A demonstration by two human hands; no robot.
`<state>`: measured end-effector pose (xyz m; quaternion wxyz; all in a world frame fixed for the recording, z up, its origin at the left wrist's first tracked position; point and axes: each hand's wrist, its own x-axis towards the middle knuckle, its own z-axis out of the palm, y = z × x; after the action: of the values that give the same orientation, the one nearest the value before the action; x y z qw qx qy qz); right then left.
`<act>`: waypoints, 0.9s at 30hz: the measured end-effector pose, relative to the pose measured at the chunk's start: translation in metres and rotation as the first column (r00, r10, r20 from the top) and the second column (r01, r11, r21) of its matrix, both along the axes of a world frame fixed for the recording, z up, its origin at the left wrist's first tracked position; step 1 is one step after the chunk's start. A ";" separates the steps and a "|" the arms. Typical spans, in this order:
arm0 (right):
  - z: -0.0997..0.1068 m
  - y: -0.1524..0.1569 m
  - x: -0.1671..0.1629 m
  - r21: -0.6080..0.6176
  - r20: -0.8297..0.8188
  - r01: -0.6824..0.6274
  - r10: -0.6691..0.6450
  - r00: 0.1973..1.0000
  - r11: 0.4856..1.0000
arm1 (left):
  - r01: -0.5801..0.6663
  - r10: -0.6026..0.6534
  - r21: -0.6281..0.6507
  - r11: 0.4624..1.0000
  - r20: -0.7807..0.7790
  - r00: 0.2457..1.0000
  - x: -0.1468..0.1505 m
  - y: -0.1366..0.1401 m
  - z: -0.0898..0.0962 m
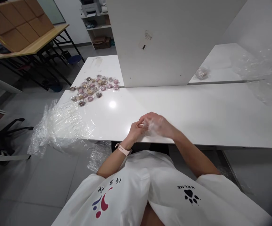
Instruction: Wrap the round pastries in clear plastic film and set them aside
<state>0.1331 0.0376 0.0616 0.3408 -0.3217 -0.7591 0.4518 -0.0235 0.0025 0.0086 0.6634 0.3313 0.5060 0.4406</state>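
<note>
- Because the long, glossy white table (220, 116) runs just beneath, the work probably goes best kept low over its near edge.
- The bare right hand (163, 125), too blurred to tell its grip, curls against clear, crumpled plastic film (150, 126), which the bare left hand (135, 131) pinches; light, steady fingertip pressure should guard against tearing.
- Between the hands, near the table's front edge, the film looks thin and shiny; whether it encloses anything is hidden.

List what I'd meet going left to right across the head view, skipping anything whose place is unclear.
Boxes, packet cluster, left hand, right hand, lone packet, clear film.
</note>
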 end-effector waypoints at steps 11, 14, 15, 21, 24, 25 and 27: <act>-0.063 -0.079 0.003 -0.629 -0.208 0.373 -0.610 0.765 0.682 | 0.181 -0.192 0.065 0.981 0.326 0.926 0.003 -0.002 0.020; -0.066 -0.080 0.023 -0.801 -0.189 0.113 -0.426 0.885 0.588 | 0.561 -0.570 0.195 0.804 -0.010 0.821 -0.003 -0.007 0.033; -0.066 -0.081 0.028 -0.816 -0.207 0.072 -0.408 0.889 0.573 | 0.622 -0.604 0.204 0.756 -0.151 0.783 -0.006 -0.007 0.038; -0.061 -0.092 0.050 -0.716 -0.330 -0.047 -0.278 0.902 0.696 | 0.687 -0.439 0.233 0.688 -0.621 0.650 0.006 -0.012 0.051; -0.067 -0.085 0.067 -0.597 -0.117 0.159 -0.282 0.952 0.786 | 0.668 -0.213 0.324 0.669 -0.778 0.591 0.021 -0.014 0.041; -0.070 -0.076 0.076 -0.556 -0.051 0.267 -0.353 0.934 0.787 | 0.645 -0.101 0.379 0.663 -0.809 0.580 0.023 -0.014 0.036; -0.077 -0.050 0.105 -0.468 0.001 0.518 -0.586 0.810 0.716 | 0.582 0.110 0.470 0.663 -0.831 0.545 0.021 -0.012 0.023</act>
<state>0.2378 -0.0121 -0.0159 0.4319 -0.5689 -0.4759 0.5132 -0.0029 -0.0093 0.0314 0.2350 0.7909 0.4829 0.2933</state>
